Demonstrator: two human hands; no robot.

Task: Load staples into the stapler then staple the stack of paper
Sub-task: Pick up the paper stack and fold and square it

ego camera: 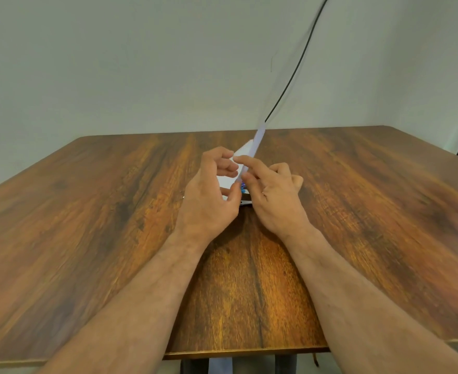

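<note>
Stapler [252, 155] sits mid-bench, lid swung open and pointing up and far-right, pale lilac; base mostly hidden between my hands, a metal bit showing at the near end. White paper [226, 182] lies flat under and behind it, mostly covered. Staples: can't make any out.

Handling guess: stapler is small, light, rigid plastic and metal, hinge floppy when open, so pin the base, don't grab the lid. Staple strip would be brittle; pinch by the sides. Paper is thin and slides easily.

Left hand [211, 193] just left of the stapler, fingers curled, thumb and fingertips at the base; grip looks clamped on it, contact partly hidden. Right hand [273, 195] just right, index stretched onto the lid, other fingers loosely bent; grip apart, touching only. Both forearms reach in from the near edge of the wooden bench [87, 225]. Black cable [298, 66] hangs against the far wall.
</note>
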